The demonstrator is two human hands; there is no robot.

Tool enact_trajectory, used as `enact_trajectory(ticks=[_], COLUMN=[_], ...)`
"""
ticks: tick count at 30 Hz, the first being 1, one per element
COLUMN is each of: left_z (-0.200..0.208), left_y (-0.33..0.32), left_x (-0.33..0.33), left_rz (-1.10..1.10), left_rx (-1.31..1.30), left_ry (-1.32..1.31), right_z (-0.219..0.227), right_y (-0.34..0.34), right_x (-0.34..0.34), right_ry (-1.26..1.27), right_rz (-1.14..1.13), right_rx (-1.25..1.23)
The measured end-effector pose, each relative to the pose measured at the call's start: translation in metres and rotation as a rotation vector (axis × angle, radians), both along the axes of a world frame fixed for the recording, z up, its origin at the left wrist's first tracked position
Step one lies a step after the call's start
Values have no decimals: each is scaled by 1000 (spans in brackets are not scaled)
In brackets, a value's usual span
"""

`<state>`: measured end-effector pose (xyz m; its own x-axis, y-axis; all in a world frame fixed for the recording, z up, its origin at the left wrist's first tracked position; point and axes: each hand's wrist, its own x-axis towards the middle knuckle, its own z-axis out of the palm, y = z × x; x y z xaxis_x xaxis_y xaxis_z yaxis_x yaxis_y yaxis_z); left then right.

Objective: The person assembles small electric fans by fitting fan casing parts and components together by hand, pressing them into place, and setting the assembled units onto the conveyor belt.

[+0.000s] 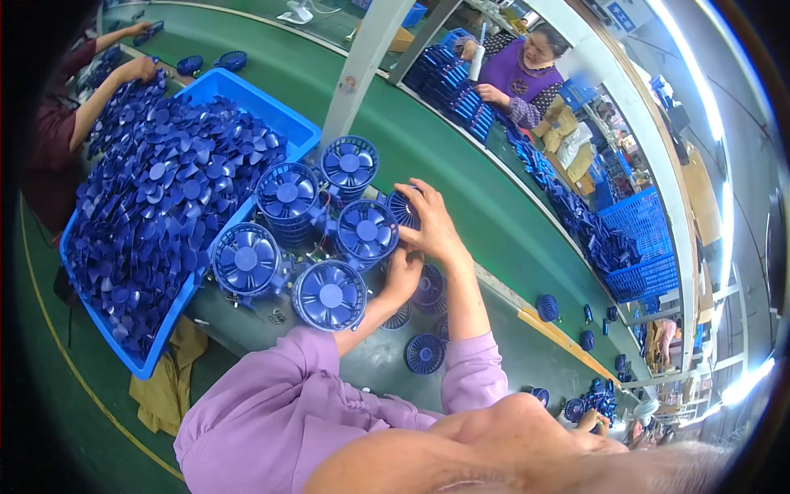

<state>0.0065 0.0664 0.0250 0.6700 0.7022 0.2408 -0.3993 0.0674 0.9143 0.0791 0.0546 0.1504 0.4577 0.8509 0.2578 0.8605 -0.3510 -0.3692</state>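
My right hand (pixel 434 228) has its fingers and thumb round a dark blue round fan cage (pixel 402 209), beside the stacks of fan housings. Just below it is my left hand (pixel 401 278), its fingers curled; what they hold, if anything, is hidden. The nearest stack is topped by a blue fan housing with blades (pixel 367 230), directly left of both hands. More such housings stand around it: a front one (pixel 330 295), a left one (pixel 246 258) and stacks behind (pixel 287 192) (pixel 349 163). Thin wires show between them. Ribbed fan cages (pixel 425 353) lie on the table to the right of my left forearm.
A blue tray (pixel 303 132) heaped with loose fan blades (pixel 169 189) stands at left. Behind a white post (pixel 355 74) runs a green conveyor belt (pixel 444 193) carrying scattered parts. Across it a person in purple (pixel 527 78) handles blue parts; another person's arms (pixel 111 86) reach in at far left.
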Motion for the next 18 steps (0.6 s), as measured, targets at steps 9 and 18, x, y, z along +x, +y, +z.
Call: enact_trajectory(ticks=[9, 18], left_z=[17, 10], left_y=[-1, 0], left_x=[-6, -4], left_rz=[-143, -400], left_rx=[19, -324], left_ry=[59, -228], right_z=[2, -22], right_y=[-34, -82], right_x=[5, -42], right_ry=[28, 359], right_rz=[-119, -201], right_rx=[371, 426])
